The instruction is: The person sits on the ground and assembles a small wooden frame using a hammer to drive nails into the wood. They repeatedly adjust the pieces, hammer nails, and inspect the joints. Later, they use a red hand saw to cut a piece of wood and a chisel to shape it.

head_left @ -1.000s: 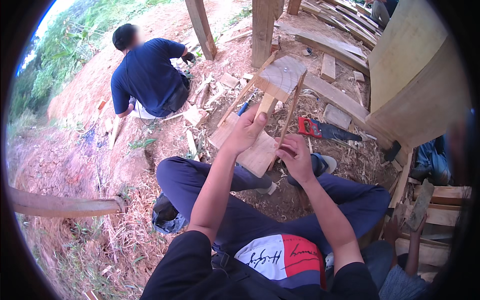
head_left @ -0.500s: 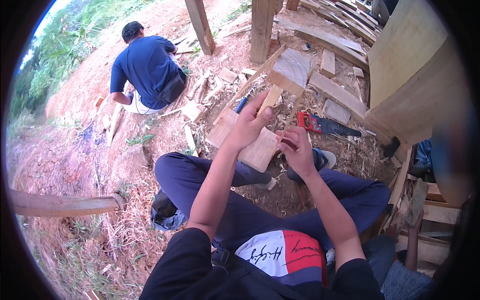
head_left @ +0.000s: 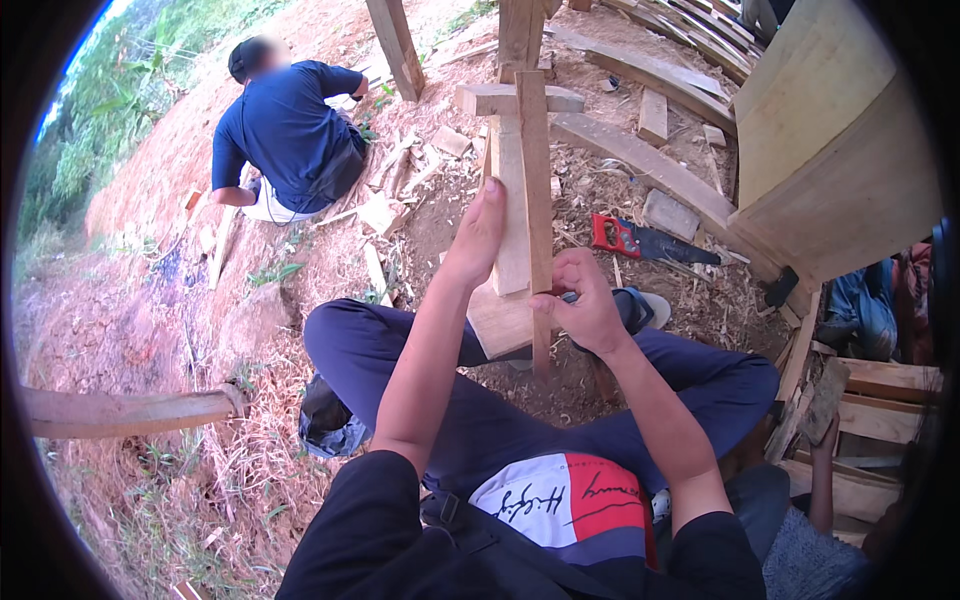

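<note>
My left hand (head_left: 480,235) is closed round the stem of a T-shaped wooden piece (head_left: 508,215), with a flat crosspiece at its far end. A long, thin wooden strip (head_left: 537,190) lies along the stem's right side and passes over the crosspiece. The lower part of this strip is pinched between the thumb and fingers of my right hand (head_left: 580,305). Beneath both pieces is a thick wooden board (head_left: 497,325), partly hidden, between my bent legs.
A red-handled handsaw (head_left: 655,242) lies on the ground to the right, beside a grey block (head_left: 672,215). Wood offcuts and shavings surround me. A person in a blue shirt (head_left: 290,135) sits at the far left. A large wooden panel (head_left: 820,150) stands at the right.
The T-shaped piece has turned, so its block end now shows as a narrow crosspiece. My right hand has brought the strip upright alongside the stem. The seated person's head has turned.
</note>
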{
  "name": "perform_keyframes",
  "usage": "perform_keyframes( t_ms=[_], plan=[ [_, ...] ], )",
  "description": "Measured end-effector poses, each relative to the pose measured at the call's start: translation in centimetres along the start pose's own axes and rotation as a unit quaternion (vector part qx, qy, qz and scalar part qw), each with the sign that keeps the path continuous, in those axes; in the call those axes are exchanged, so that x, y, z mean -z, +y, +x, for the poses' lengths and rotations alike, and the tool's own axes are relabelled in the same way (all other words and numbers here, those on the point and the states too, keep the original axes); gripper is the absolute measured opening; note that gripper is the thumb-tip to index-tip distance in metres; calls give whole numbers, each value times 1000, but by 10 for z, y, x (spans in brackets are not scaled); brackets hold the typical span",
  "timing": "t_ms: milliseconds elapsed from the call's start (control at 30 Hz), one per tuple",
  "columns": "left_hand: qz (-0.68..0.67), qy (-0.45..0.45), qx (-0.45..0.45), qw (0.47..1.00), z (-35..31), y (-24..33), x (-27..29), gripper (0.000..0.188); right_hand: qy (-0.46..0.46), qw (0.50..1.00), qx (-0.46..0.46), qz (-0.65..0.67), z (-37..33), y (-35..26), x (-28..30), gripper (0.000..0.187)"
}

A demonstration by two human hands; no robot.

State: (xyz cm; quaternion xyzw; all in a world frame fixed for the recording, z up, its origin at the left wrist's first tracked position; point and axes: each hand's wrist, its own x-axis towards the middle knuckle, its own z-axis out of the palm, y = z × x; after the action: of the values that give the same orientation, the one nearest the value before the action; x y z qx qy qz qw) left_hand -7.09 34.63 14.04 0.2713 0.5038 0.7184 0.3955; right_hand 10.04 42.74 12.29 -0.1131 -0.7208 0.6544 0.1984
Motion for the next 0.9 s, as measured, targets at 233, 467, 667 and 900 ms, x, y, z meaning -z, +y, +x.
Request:
perform_keyframes(
  t_ms=[233, 467, 667, 900],
  plan=[
    [-10, 1, 7, 1000, 1, -2, 2, 66, -33, 994, -99, 1, 2, -6, 3, 47],
    [5, 20, 13, 1000, 2, -7, 1, 65, -12, 980, -104, -170, 2, 4, 15, 71],
    [-47, 25, 39, 998, 3, -10, -1, 64, -1, 989, -84, -122, -3, 27, 13, 84],
    [-48, 31, 28, 998, 3, -11, 0, 60, -37, 981, -176, 79, -5, 29, 11, 63]
  ],
)
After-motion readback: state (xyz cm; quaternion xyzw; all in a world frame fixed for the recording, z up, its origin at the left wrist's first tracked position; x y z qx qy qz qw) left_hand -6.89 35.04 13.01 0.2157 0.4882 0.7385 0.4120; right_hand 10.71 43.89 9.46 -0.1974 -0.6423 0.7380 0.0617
